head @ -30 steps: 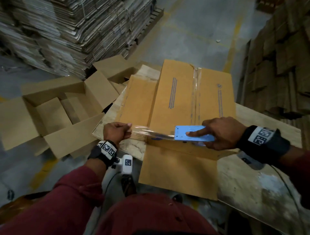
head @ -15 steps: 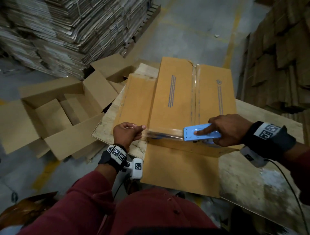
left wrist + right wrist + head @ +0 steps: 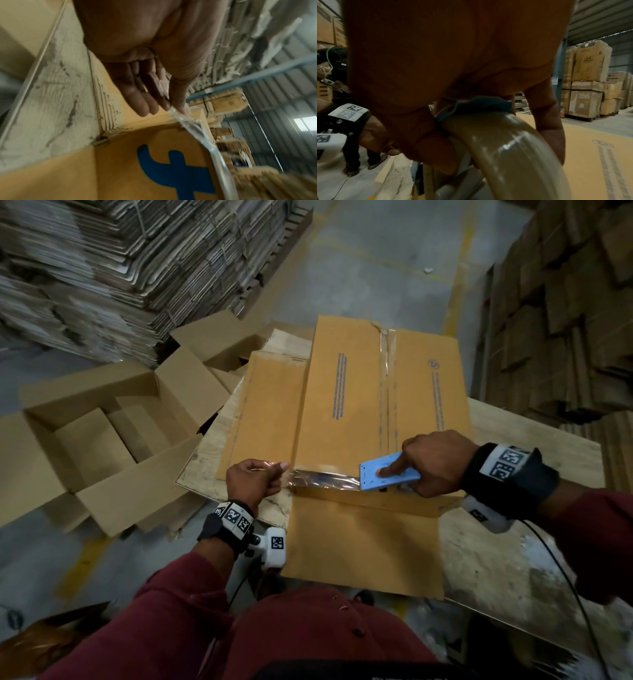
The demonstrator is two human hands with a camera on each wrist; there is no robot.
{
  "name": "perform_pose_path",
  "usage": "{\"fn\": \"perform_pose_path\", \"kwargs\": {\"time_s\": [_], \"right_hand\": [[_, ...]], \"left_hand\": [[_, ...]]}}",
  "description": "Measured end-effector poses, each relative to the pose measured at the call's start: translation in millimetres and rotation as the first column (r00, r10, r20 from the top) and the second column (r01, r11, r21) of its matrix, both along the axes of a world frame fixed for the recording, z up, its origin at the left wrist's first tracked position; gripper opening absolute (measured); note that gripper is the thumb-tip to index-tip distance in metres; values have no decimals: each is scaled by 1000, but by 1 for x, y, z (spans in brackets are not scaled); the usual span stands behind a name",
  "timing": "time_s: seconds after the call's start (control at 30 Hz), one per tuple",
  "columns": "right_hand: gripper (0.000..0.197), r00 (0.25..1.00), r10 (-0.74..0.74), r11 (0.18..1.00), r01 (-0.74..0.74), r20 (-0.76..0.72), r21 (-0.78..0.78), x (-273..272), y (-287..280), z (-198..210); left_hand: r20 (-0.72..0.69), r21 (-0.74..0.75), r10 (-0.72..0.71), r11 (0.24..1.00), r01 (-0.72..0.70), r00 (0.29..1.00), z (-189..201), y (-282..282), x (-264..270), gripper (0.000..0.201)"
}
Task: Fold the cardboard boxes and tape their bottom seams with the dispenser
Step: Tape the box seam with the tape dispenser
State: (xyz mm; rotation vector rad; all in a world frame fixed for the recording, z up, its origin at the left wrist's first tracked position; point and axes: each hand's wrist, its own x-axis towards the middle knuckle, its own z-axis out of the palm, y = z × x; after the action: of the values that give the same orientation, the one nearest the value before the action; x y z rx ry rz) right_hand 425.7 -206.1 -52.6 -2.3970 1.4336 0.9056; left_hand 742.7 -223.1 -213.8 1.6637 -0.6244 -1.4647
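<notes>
- The yellow-brown folded cardboard box [image 3: 356, 412] lies bottom-up on the worn pale wooden tabletop [image 3: 513, 559], its near flap hanging over the near edge, as it did a second ago.
- The left hand [image 3: 255, 482] pinches the free end of the strip of clear packing tape [image 3: 325, 479] between thumb and curled fingers; a second ago it held that end well left of the box, and now it sits just beside the box's near-left corner.
- In the left wrist view the thumb and fingers [image 3: 154, 94] are clamped on the crinkled tape [image 3: 202, 134], which runs away over the box's edge above a blue printed logo [image 3: 171, 171].
- The right hand [image 3: 435, 463] is wrapped around the light-blue plastic tape dispenser [image 3: 387, 474], forefinger pressed flat on its top plate; it has travelled right along the near edge since the earlier frames.
- The tape now stretches low against the near edge of the box, where before it hung in the air left of the box.
- The right wrist view shows the fingers round the dispenser's roll of tape [image 3: 513, 148].
- An open brown cardboard box [image 3: 102, 436] stays on the floor at left.
</notes>
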Motion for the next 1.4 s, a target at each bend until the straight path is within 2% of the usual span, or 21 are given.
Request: {"fn": "perform_pose_path", "kwargs": {"time_s": [0.13,0.27,0.47,0.7,0.77,0.83,0.9,0.97,1.1,1.17,1.23,1.27,1.33,1.4], "right_hand": [[57,1000,-9,999,9,-11,32,4,-4,-1],[63,999,-28,996,30,-22,90,10,-4,-3],[72,997,-68,985,73,-36,159,13,-6,-6],[69,996,-79,977,85,-37,196,11,-20,-8],[68,995,-95,972,97,-19,212,10,-24,-7],[68,994,-105,968,104,-9,227,10,-27,-7],[70,994,-109,966,107,-6,236,9,-30,-8],[70,995,-104,965,101,-2,243,7,-33,-10],[68,993,-119,963,110,22,248,2,-35,-13],[67,992,-127,962,117,26,248,1,-36,-15],[65,990,-140,959,129,28,252,1,-38,-15],[64,989,-143,957,130,30,258,1,-39,-15],[62,988,-146,957,130,42,259,1,-40,-14],[62,988,-147,963,133,44,233,-1,-38,-14]], "left_hand": [[-67,110,-60,992,67,996,-13,-6,-3,35],[-147,129,-91,986,110,985,-21,-11,-2,32],[-148,190,-164,963,191,975,-28,-13,-4,31],[-280,251,-333,880,404,900,-24,-23,6,28],[-300,276,-378,845,458,876,-27,-30,9,34],[-329,276,-401,825,493,855,-31,-35,9,50],[-355,275,-388,826,492,850,-37,-38,10,70],[-370,267,-366,838,475,854,-41,-36,9,76],[-296,295,-389,831,471,872,-50,-25,1,66],[-337,321,-398,803,502,853,-51,-26,0,62],[-420,336,-323,813,476,848,-52,-31,-1,37],[-414,360,-282,822,441,865,-51,-31,-3,31],[-317,421,-238,832,361,918,-56,-24,-4,32],[-217,419,-255,848,325,942,-59,-15,-4,32]]}}
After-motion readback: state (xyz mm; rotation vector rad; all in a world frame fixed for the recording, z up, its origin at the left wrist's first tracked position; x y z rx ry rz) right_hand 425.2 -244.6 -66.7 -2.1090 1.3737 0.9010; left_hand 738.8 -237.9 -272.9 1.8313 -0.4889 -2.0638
